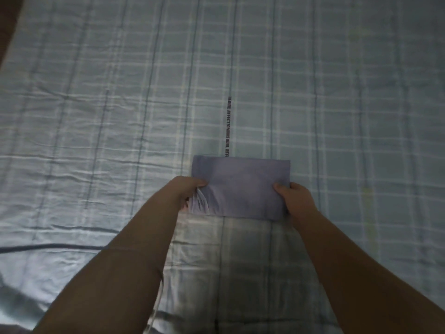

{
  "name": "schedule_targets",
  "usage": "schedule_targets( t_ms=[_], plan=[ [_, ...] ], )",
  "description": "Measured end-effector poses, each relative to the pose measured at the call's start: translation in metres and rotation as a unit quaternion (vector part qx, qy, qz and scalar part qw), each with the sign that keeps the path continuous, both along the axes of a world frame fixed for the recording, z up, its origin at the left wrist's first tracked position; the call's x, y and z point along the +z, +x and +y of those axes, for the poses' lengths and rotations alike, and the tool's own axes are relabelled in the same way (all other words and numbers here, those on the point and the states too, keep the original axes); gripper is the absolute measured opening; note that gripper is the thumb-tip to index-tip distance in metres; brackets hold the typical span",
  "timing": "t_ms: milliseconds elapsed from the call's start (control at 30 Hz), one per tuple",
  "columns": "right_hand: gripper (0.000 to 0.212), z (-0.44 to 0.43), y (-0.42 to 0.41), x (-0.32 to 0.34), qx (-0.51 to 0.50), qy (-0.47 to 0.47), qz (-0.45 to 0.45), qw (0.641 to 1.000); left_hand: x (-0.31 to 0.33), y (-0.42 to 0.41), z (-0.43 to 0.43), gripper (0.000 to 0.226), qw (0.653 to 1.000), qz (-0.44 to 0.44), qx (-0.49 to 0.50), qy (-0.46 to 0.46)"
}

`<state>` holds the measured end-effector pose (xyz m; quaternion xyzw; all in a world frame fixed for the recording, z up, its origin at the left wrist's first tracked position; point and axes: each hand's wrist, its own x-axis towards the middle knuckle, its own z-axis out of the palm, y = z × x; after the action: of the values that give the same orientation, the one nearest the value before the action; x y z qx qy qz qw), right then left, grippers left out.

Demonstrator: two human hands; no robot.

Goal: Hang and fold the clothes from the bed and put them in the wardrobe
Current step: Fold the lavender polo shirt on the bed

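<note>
While its left edge is pinched by the left hand (190, 189), the folded lavender garment (240, 186) is gripped at its right edge by the right hand (292, 196) | it is held low over the plaid bedsheet (96, 116) | pale inner layers are exposed at the left fold | a lettered stripe (227, 121) is met by its far edge

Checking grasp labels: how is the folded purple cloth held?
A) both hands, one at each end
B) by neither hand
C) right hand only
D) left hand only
A: the left hand grips the folded cloth at its left end, and the right hand grips its right end.
</note>
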<state>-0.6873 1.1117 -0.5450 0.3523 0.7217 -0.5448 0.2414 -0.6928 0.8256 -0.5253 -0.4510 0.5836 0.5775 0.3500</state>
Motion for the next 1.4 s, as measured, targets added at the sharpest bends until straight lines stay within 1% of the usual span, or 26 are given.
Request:
schedule_targets(
  t_ms=[33,67,100,133,167,233,267,333,400,467,567,667,767,833,867,933,1000,1100,1267,1400],
  plan=[
    [0.014,0.003,0.003,0.008,-0.009,-0.02,0.01,1.0,0.007,0.005,-0.001,0.043,0.998,-0.008,0.029,0.061],
    [0.014,0.007,0.005,0.018,-0.008,-0.027,0.028,0.999,0.018,0.01,0.0,0.044,0.994,-0.006,0.049,0.103],
    [0.016,0.01,0.006,0.03,-0.001,-0.03,0.049,0.998,0.027,0.014,0.0,0.041,0.991,0.005,0.06,0.123],
    [0.017,0.013,0.008,0.049,0.014,-0.026,0.072,0.997,0.041,0.018,0.001,0.036,0.991,0.027,0.057,0.122],
    [0.016,0.015,0.009,0.068,0.035,-0.019,0.096,0.995,0.058,0.021,0.002,0.034,0.992,0.051,0.049,0.109],
    [0.014,0.021,0.011,0.114,0.081,0.003,0.15,0.985,0.099,0.028,0.003,0.042,0.991,0.109,0.03,0.067],
    [0.012,0.022,0.013,0.14,0.1,0.007,0.174,0.98,0.125,0.031,0.002,0.041,0.988,0.145,0.027,0.054],
    [0.012,0.023,0.017,0.187,0.13,0.007,0.211,0.969,0.177,0.041,0.0,0.034,0.975,0.221,0.028,0.028],
    [0.014,0.016,0.022,0.233,0.14,0.004,0.25,0.958,0.231,0.057,-0.004,0.038,0.959,0.282,0.035,0.006],
    [0.012,0.003,0.031,0.276,0.146,0.001,0.284,0.948,0.28,0.077,-0.01,0.04,0.943,0.327,0.053,0.004],
    [0.015,-0.029,0.052,0.333,0.148,-0.024,0.333,0.931,0.34,0.116,-0.025,0.036,0.914,0.389,0.112,-0.008],
    [0.016,-0.071,0.074,0.371,0.152,-0.087,0.349,0.92,0.384,0.165,-0.051,0.036,0.886,0.434,0.145,-0.067],
    [0.018,-0.121,0.098,0.394,0.187,-0.139,0.353,0.906,0.416,0.22,-0.09,0.038,0.859,0.463,0.182,-0.121],
    [0.028,-0.162,0.117,0.41,0.231,-0.134,0.368,0.89,0.432,0.261,-0.118,0.035,0.837,0.481,0.212,-0.153],
    [0.028,-0.186,0.127,0.418,0.252,-0.13,0.377,0.882,0.439,0.283,-0.134,0.032,0.824,0.487,0.231,-0.175],
    [0.018,-0.24,0.148,0.433,0.289,-0.13,0.393,0.863,0.45,0.329,-0.165,0.029,0.797,0.489,0.281,-0.217],
    [0.015,-0.302,0.177,0.445,0.332,-0.144,0.405,0.84,0.455,0.383,-0.201,0.031,0.77,0.484,0.332,-0.252],
    [0.016,-0.4,0.24,0.46,0.398,-0.183,0.418,0.796,0.463,0.473,-0.26,0.027,0.724,0.469,0.4,-0.31],
    [0.014,-0.556,0.369,0.478,0.492,-0.253,0.394,0.734,0.482,0.63,-0.348,0.023,0.642,0.448,0.495,-0.377],
    [0.017,-0.649,0.451,0.49,0.535,-0.293,0.359,0.706,0.494,0.721,-0.397,0.018,0.589,0.424,0.56,-0.398]
  ],
)
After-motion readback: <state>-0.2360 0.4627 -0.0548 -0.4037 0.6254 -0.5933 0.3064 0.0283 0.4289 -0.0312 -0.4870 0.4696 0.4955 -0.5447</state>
